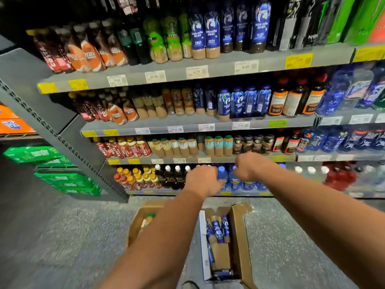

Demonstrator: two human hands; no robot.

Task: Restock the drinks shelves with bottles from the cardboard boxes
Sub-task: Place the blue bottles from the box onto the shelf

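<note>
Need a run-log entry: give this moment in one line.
left hand: raised toward low grey shelves, grip unclear | right hand: same | brown cardboard box on floor: blue-labelled bottles inside

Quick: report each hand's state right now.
Left hand: back toward the camera, fingers curled out of sight; cannot tell if it holds anything.
Right hand: the same, fingers hidden behind the knuckles; cannot tell.

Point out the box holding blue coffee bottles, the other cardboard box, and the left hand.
box of blue coffee bottles (pixel 239 236), head view, on its right cardboard wall.
other cardboard box (pixel 137 224), head view, on its left wall.
left hand (pixel 203 180), head view, on the back of the hand.
</note>
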